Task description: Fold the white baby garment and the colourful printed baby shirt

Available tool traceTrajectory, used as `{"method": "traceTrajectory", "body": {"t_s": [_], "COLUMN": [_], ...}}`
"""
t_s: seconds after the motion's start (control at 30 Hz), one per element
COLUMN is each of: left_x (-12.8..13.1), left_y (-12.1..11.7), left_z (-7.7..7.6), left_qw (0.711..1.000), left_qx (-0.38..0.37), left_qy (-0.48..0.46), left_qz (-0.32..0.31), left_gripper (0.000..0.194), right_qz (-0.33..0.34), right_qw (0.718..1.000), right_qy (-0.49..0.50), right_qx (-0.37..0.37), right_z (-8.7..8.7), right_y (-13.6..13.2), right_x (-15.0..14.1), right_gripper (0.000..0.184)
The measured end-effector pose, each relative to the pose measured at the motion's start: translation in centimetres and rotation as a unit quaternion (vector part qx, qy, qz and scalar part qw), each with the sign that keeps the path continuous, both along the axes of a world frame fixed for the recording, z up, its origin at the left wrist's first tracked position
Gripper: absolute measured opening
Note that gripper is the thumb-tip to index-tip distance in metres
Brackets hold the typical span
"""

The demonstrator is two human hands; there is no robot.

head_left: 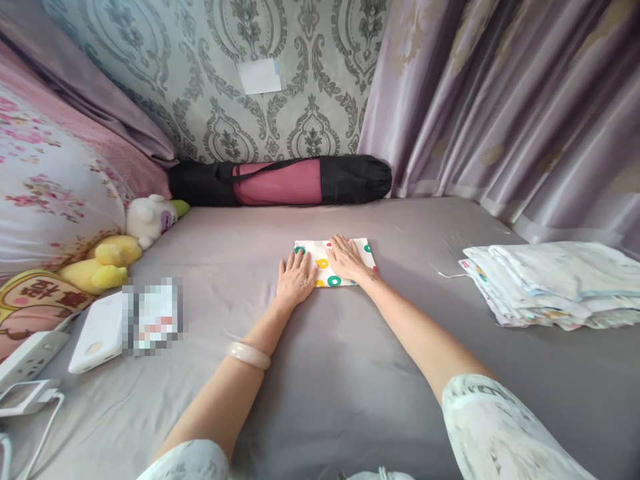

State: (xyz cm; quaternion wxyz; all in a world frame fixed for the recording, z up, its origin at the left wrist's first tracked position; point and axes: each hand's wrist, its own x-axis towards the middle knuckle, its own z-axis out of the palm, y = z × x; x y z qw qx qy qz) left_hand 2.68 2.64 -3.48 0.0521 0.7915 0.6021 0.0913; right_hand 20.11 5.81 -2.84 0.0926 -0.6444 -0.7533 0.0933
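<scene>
A folded white cloth with a print of coloured rings lies flat on the grey bed sheet. On its left end rests my left hand, palm down with the fingers stretched out and partly on the sheet. My right hand lies flat across the cloth's middle and right part, fingers extended. Neither hand grips anything; both press or rest on the cloth from above. Parts of the print are hidden under the hands.
To the right sits a stack of folded pale cloths. A rolled mat in a black-and-pink bag lies along the wall. At left are a white power bank, a power strip, a blurred-out item, plush toys and a floral pillow.
</scene>
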Motion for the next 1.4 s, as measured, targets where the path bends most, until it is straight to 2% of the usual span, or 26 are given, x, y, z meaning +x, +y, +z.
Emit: {"method": "traceTrajectory", "body": {"t_s": [0.13, 0.23, 0.47, 0.67, 0.8, 0.87, 0.93, 1.1, 1.27, 1.4], "left_x": [-0.1, -0.1, 0.0, -0.2, 0.6, 1.3, 1.9, 2.1, 1.8, 2.3], "left_y": [0.2, 0.3, 0.4, 0.8, 0.2, -0.3, -0.8, -1.0, 0.1, 2.7], "left_z": [-0.2, -0.5, -0.7, 0.3, 1.0, 1.0, 0.8, 0.3, 1.5, 3.2], "left_qw": [1.0, 1.0, 1.0, 0.999, 0.999, 0.996, 0.994, 0.994, 0.993, 0.995], "left_qx": [0.002, 0.006, 0.003, -0.053, 0.013, 0.039, 0.029, -0.023, -0.023, -0.01], "left_qy": [-0.017, -0.025, -0.006, -0.004, 0.013, 0.018, 0.019, 0.02, 0.019, 0.048], "left_qz": [0.005, 0.01, 0.013, 0.011, -0.036, -0.082, -0.108, -0.107, -0.115, -0.083], "left_gripper": [0.059, 0.061, 0.064, 0.066, 0.066, 0.067, 0.069, 0.075, 0.062, 0.048], "right_qz": [-0.048, -0.065, -0.079, -0.066, -0.032, -0.007, 0.01, 0.012, 0.026, 0.016], "right_qw": [0.998, 0.997, 0.996, 0.997, 0.998, 0.997, 0.997, 0.999, 0.998, 0.998], "right_qy": [-0.023, -0.039, -0.041, -0.033, -0.048, -0.053, -0.056, -0.049, -0.055, -0.055], "right_qx": [0.024, 0.013, 0.009, -0.02, 0.033, 0.058, 0.06, 0.017, 0.013, 0.017], "right_z": [0.4, 0.0, -1.0, 0.0, 0.4, 0.3, 0.0, -0.5, 1.1, 3.0], "right_y": [-0.8, -1.2, -0.9, -1.7, -3.9, -4.9, -5.5, -5.6, -5.2, -3.6], "right_x": [1.7, 2.7, 2.9, 3.6, 3.9, 3.9, 3.8, 3.8, 4.3, 4.6], "right_gripper": [0.066, 0.065, 0.064, 0.064, 0.065, 0.066, 0.067, 0.069, 0.058, 0.044]}}
